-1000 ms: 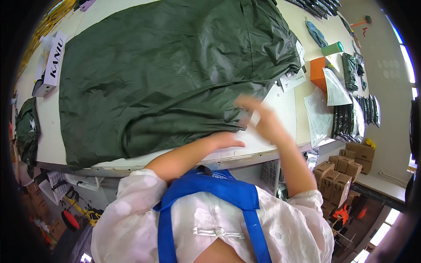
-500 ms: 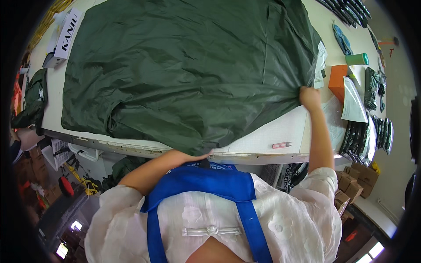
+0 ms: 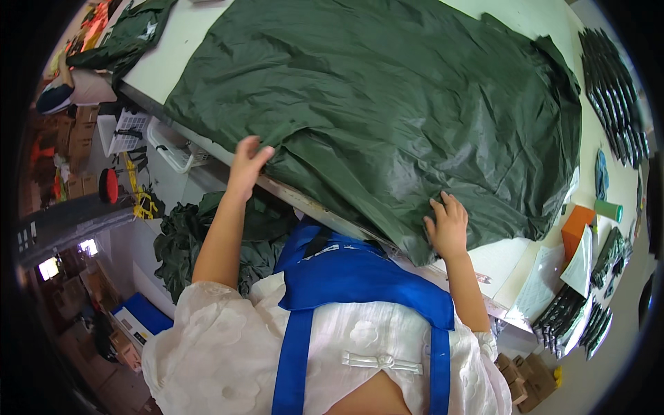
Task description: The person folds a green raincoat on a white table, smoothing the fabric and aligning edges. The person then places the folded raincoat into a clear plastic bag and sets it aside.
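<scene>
A large dark green sheet of thin, shiny fabric (image 3: 387,104) lies creased across the table, its near edge hanging a little over the table's front edge. My left hand (image 3: 249,166) is at that near edge, by a fold, with thumb and fingers apart and nothing visible between them. Whether its fingertips touch the fabric I cannot tell. Farther right, my right hand (image 3: 449,227) rests on the fabric near its front corner, fingers spread.
On the table's right stand an orange box (image 3: 576,225), a green cylinder (image 3: 609,210), papers and several dark packets (image 3: 612,97). More dark green fabric (image 3: 187,242) is heaped below the table at left. A white basket (image 3: 169,146) sits beneath the edge. Another person's arm (image 3: 66,72) shows far left.
My right hand has let go of the fabric's right edge and come inward onto it. My left hand has moved left along the near edge. The view has turned left.
</scene>
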`<action>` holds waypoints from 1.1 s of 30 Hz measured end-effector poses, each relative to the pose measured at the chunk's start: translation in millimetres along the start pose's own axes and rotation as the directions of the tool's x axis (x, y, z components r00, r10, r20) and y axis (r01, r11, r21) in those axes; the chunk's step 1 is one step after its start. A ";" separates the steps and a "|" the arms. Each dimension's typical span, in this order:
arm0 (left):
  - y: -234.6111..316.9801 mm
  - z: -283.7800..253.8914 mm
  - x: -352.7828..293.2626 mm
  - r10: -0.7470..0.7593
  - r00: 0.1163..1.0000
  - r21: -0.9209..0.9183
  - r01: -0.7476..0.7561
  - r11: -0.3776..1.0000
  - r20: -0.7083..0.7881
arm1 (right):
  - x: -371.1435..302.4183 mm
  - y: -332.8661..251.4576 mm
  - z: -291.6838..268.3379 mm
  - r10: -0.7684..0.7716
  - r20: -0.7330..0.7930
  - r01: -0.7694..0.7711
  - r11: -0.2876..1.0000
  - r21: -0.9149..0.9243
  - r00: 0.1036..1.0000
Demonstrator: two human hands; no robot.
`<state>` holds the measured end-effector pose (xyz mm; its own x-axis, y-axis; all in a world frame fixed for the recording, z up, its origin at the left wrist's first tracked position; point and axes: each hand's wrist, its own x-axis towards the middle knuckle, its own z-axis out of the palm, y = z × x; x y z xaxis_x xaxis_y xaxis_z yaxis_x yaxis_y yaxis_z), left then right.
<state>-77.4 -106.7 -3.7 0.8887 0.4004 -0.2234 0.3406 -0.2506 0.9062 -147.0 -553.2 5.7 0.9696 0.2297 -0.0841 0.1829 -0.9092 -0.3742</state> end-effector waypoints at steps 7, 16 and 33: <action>77.0 26.3 -33.6 0.826 0.538 0.134 -0.843 0.521 0.171 | 92.5 -154.1 -35.3 -0.048 0.352 -0.348 0.078 0.934 0.935; 90.0 20.3 -63.1 0.261 0.937 -0.768 0.014 0.640 0.234 | 96.6 -183.8 -38.8 0.189 0.203 -0.059 -0.574 0.817 0.961; 131.2 5.2 -22.3 0.040 0.478 -0.072 0.049 0.996 0.878 | 68.2 -167.3 -59.5 0.038 0.163 -0.164 0.000 0.987 0.986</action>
<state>-51.0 -153.1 118.3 0.7073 -0.5922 -0.3860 0.3612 -0.1667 0.9175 -101.9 -406.1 117.6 0.9364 0.2483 -0.2482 -0.3187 0.3048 -0.8975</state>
